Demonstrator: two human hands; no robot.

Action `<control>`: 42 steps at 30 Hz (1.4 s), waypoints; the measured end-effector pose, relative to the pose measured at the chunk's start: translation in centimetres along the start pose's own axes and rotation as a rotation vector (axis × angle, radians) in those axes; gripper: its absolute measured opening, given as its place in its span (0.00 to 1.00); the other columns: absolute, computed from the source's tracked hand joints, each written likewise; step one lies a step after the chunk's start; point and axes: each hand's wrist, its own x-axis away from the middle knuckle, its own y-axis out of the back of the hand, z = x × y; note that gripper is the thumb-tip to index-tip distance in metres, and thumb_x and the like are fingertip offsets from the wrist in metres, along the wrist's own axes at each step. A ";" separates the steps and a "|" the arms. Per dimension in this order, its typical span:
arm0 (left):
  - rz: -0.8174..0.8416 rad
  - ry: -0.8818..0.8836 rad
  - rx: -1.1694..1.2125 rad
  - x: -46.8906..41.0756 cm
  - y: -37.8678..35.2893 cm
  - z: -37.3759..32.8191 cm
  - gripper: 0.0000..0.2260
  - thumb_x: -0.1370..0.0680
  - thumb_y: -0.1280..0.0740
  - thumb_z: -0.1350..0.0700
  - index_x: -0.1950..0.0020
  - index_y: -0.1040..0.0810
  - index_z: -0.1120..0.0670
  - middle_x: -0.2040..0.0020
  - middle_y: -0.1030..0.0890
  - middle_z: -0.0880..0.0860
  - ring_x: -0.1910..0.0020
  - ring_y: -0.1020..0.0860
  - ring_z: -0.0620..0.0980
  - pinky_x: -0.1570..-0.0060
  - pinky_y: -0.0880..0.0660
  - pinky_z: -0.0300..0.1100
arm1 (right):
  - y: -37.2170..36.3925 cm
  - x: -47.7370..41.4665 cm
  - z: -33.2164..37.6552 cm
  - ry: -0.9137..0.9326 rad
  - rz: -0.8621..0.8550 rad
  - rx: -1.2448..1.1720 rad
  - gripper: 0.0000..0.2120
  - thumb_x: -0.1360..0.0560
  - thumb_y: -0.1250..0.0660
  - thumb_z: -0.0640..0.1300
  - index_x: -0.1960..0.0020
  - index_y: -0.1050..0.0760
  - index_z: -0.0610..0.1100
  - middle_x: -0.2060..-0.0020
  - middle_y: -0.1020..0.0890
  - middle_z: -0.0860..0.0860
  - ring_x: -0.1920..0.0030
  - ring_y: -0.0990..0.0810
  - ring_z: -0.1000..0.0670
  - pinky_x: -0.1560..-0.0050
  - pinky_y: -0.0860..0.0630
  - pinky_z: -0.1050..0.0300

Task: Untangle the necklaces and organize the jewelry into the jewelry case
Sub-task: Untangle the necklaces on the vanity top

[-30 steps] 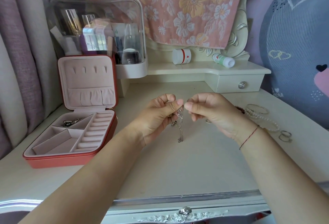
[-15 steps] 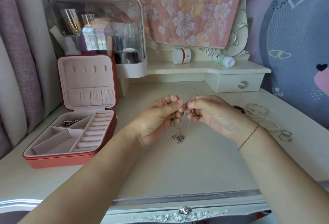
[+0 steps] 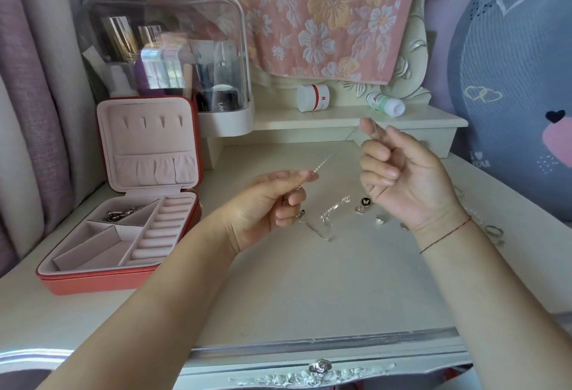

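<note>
A thin silver necklace chain [image 3: 332, 152] is stretched taut above the dressing table. My left hand [image 3: 266, 207] pinches its lower end and my right hand [image 3: 399, 172] pinches its upper end, raised higher. Another silver chain [image 3: 328, 219] lies loose on the table under my hands, beside a black butterfly charm [image 3: 366, 201] and small silver rings [image 3: 380, 220]. The open red jewelry case [image 3: 93, 278] with pink lining stands at the left; silver pieces [image 3: 122, 213] lie in its back compartment.
More rings [image 3: 494, 232] lie at the right, partly hidden by my right arm. A clear cosmetics organizer [image 3: 167, 58] stands behind the case. A white jar [image 3: 313, 97] and a tipped bottle [image 3: 386, 104] rest on the shelf.
My hands have pulled apart: the right has risen up and to the right, the left moved left, stretching one chain taut. The other jewelry now lies uncovered on the table.
</note>
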 end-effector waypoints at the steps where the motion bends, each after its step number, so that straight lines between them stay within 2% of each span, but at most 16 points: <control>1: -0.022 0.008 -0.075 0.0 -0.1 0.2 0.18 0.29 0.31 0.52 0.43 0.22 0.59 0.69 0.31 0.48 0.76 0.39 0.44 0.76 0.41 0.34 | 0.2 0.0 0.2 0.017 0.020 -0.024 0.13 0.25 0.42 0.46 0.47 0.22 0.44 0.71 0.31 0.54 0.77 0.35 0.58 0.79 0.36 0.68; 5: -0.056 0.032 -0.385 0.0 -0.3 0.7 0.07 0.27 0.26 0.59 0.51 0.17 0.55 0.61 0.24 0.53 0.73 0.33 0.43 0.72 0.34 0.33 | 0.9 0.0 0.6 0.056 0.088 -0.077 0.15 0.27 0.37 0.43 0.41 0.24 0.44 0.68 0.30 0.53 0.75 0.33 0.58 0.79 0.34 0.68; 9: -0.028 0.042 -0.509 0.1 -0.4 0.9 0.03 0.28 0.26 0.61 0.55 0.16 0.56 0.67 0.22 0.50 0.73 0.31 0.42 0.71 0.33 0.32 | 1.5 -0.1 0.9 0.054 0.162 -0.112 0.18 0.28 0.33 0.42 0.39 0.25 0.42 0.67 0.29 0.52 0.74 0.31 0.57 0.78 0.32 0.67; 12: -0.016 0.040 -0.515 0.2 -0.5 0.8 0.03 0.28 0.25 0.61 0.57 0.15 0.55 0.69 0.23 0.49 0.73 0.33 0.42 0.72 0.35 0.32 | 1.8 -0.1 1.1 0.044 0.203 -0.152 0.19 0.27 0.33 0.41 0.37 0.27 0.41 0.66 0.27 0.51 0.73 0.30 0.56 0.78 0.31 0.66; 16: -0.011 0.026 -0.452 0.3 -0.7 0.5 0.00 0.27 0.27 0.61 0.57 0.17 0.56 0.66 0.19 0.51 0.74 0.34 0.43 0.74 0.37 0.32 | 2.1 -0.1 1.1 0.032 0.221 -0.164 0.20 0.26 0.33 0.40 0.35 0.29 0.41 0.65 0.27 0.50 0.72 0.29 0.56 0.78 0.30 0.66; 21: -0.071 -0.021 -0.271 0.0 -0.4 0.3 0.04 0.22 0.33 0.61 0.57 0.22 0.57 0.60 0.16 0.55 0.77 0.34 0.44 0.78 0.38 0.33 | 2.4 -0.1 1.4 0.030 0.229 -0.190 0.21 0.26 0.33 0.40 0.34 0.30 0.42 0.65 0.26 0.49 0.73 0.29 0.55 0.78 0.30 0.64; 27: -0.042 -0.010 -0.262 0.1 -0.8 0.5 0.07 0.18 0.39 0.59 0.56 0.30 0.58 0.55 0.15 0.59 0.78 0.31 0.45 0.78 0.37 0.33 | 2.5 -0.2 1.3 0.012 0.255 -0.197 0.19 0.25 0.34 0.40 0.34 0.30 0.41 0.64 0.26 0.48 0.72 0.29 0.54 0.78 0.31 0.65; 33: -0.217 -0.034 -0.268 -0.2 -0.2 0.5 0.10 0.16 0.44 0.56 0.55 0.29 0.58 0.52 0.19 0.58 0.78 0.34 0.44 0.77 0.36 0.32 | 2.5 -0.3 1.2 0.021 0.222 -0.135 0.21 0.26 0.34 0.41 0.34 0.29 0.42 0.65 0.26 0.50 0.74 0.30 0.56 0.81 0.34 0.67; 36: -0.224 -0.052 -0.282 -0.3 0.1 0.6 0.10 0.16 0.41 0.55 0.56 0.28 0.58 0.57 0.21 0.52 0.79 0.39 0.44 0.76 0.40 0.34 | 2.1 -0.2 1.1 0.038 0.140 -0.053 0.20 0.27 0.36 0.43 0.35 0.27 0.45 0.67 0.27 0.52 0.76 0.33 0.58 0.82 0.37 0.68; 39: -0.170 -0.045 -0.340 -0.1 -0.2 0.5 0.09 0.21 0.34 0.53 0.57 0.24 0.57 0.62 0.22 0.50 0.78 0.41 0.44 0.76 0.46 0.35 | 1.6 -0.1 1.0 0.054 0.092 0.006 0.19 0.25 0.41 0.44 0.34 0.29 0.47 0.68 0.28 0.53 0.77 0.35 0.58 0.82 0.39 0.69; 42: -0.111 0.009 -0.389 0.1 -0.4 0.3 0.09 0.29 0.27 0.51 0.57 0.20 0.56 0.65 0.25 0.51 0.76 0.40 0.44 0.76 0.43 0.33 | 1.4 0.0 1.0 0.068 0.062 0.009 0.20 0.26 0.41 0.44 0.34 0.29 0.47 0.68 0.28 0.54 0.77 0.36 0.58 0.82 0.40 0.69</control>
